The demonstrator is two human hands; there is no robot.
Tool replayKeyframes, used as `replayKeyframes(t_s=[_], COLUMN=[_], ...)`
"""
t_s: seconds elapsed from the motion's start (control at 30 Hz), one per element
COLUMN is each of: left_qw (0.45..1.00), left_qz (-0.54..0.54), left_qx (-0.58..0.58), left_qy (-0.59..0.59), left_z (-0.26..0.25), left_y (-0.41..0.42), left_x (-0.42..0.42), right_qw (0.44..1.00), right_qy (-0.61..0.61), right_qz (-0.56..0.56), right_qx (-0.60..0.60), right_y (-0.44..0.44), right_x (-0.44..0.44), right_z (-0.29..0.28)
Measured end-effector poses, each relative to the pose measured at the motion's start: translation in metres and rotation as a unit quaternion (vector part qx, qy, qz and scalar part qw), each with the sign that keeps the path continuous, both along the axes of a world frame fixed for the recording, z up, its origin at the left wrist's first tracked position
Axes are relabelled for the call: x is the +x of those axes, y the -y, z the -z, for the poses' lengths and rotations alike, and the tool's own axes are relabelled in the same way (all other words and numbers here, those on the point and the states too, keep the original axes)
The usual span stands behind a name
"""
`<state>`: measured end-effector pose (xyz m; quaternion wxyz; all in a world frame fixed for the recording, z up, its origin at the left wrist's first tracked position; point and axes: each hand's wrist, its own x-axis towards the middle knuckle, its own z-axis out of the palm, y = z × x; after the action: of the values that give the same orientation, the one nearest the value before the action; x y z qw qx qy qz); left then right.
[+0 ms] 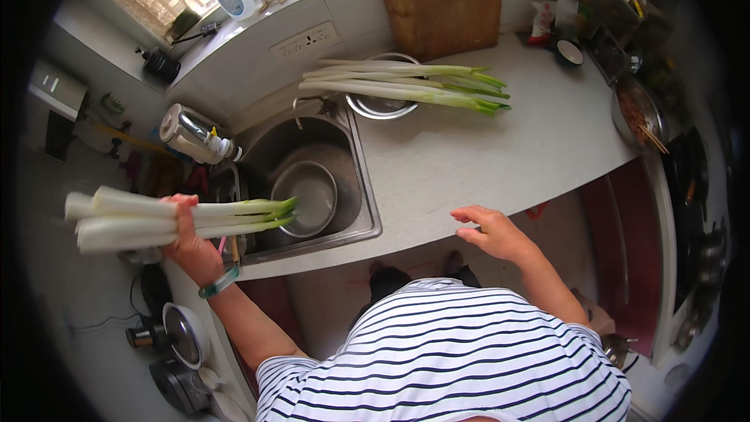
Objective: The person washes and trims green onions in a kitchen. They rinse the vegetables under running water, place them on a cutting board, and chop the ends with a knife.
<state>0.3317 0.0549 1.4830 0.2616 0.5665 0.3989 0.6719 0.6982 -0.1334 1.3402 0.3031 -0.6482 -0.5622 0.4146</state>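
Observation:
My left hand (190, 240) grips a bunch of several trimmed leeks or large scallions (132, 217), held level over the left side of the sink. Their white ends point left and their green ends hang above a round metal basin (305, 199) in the sink (368, 211). My right hand (486, 231) is raised near the counter's front edge, fingers apart, holding nothing. A second bunch of scallions (404, 85) lies across a metal bowl (381, 106) at the back of the counter, green ends to the right.
Behind the sink rises a faucet (297, 111), with an electric kettle (193, 132) to its left. A wooden cutting board (442, 3) leans on the wall. At the right stand a small bowl (569, 53) and a metal bowl of reddish food (636, 114) with chopsticks (653, 139).

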Motion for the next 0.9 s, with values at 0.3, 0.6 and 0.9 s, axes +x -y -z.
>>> replayKeyframes(t_s=[0.3,0.6,0.9], left_qw=[0.995,0.811,0.737], left_qz=[-0.039,0.294,0.245], left_qx=[-0.041,-0.156,-0.385], left_qy=[-0.078,0.481,0.498], left_z=[-0.036,0.01,0.14], left_y=[0.02,-0.077,-0.205], left_x=[0.078,0.182,0.273], right_qw=[0.992,0.91,0.913], right_qy=[0.078,0.24,0.376], right_qz=[-0.046,-0.052,0.006], right_qx=[0.09,0.334,0.157], right_y=[-0.026,-0.128,-0.204], right_x=[0.058,0.052,0.096], right_z=[-0.011,-0.083,-0.028])
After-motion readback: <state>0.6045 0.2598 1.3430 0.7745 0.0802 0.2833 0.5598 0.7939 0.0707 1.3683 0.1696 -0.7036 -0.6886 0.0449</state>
